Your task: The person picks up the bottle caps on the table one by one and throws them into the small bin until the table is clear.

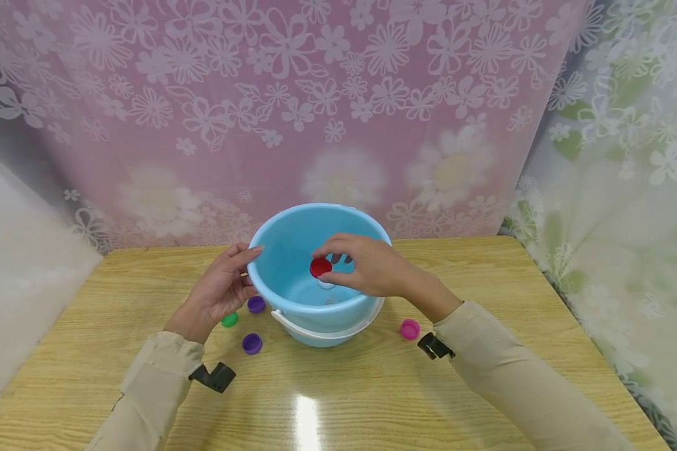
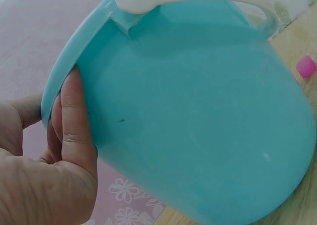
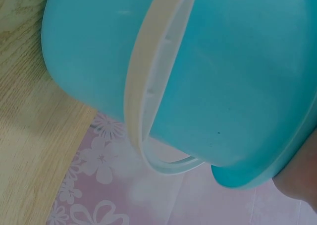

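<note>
Apparently mid-transfer, the right hand (image 1: pixel 367 266) pinches a red cap (image 1: pixel 318 268) between bent fingers inside the blue bucket (image 1: pixel 321 322), the left hand (image 1: pixel 221 283) grips its rim (image 1: pixel 310 309), and a careful release or lift seems called for.

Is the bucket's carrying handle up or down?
Down: the white handle hangs across the near side of the blue bucket, below its rim, rather than arching above it.
</note>
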`<state>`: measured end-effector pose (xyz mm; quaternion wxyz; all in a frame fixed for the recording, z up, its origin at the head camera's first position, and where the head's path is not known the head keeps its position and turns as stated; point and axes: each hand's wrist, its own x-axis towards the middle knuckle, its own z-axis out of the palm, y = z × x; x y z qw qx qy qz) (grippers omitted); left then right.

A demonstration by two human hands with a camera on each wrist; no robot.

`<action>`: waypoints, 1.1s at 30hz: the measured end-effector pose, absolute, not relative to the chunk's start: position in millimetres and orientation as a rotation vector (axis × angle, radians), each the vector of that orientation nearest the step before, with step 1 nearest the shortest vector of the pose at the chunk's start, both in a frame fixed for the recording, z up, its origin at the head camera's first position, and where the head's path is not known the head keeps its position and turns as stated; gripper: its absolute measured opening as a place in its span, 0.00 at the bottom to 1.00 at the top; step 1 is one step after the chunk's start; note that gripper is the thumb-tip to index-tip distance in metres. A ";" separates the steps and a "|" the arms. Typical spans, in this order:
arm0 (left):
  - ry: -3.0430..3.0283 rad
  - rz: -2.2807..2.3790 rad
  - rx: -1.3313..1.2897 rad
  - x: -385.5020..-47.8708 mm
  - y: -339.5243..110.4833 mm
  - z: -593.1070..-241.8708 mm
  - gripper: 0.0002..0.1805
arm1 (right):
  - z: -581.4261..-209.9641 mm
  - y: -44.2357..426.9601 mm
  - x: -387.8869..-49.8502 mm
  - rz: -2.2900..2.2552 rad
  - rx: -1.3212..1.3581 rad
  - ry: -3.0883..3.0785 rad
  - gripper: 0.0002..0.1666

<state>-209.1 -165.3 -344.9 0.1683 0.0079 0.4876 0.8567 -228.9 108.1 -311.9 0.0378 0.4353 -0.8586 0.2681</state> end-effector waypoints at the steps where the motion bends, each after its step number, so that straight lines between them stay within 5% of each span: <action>1: 1.383 2.438 0.022 -209.1 -165.3 -344.9 0.11 | -311.9 108.1 -228.8 0.821 1.332 -2.636 0.19; 33: 1.451 2.415 0.000 -209.5 -165.7 -342.7 0.12 | -312.1 121.0 -232.2 1.118 1.343 -2.321 0.15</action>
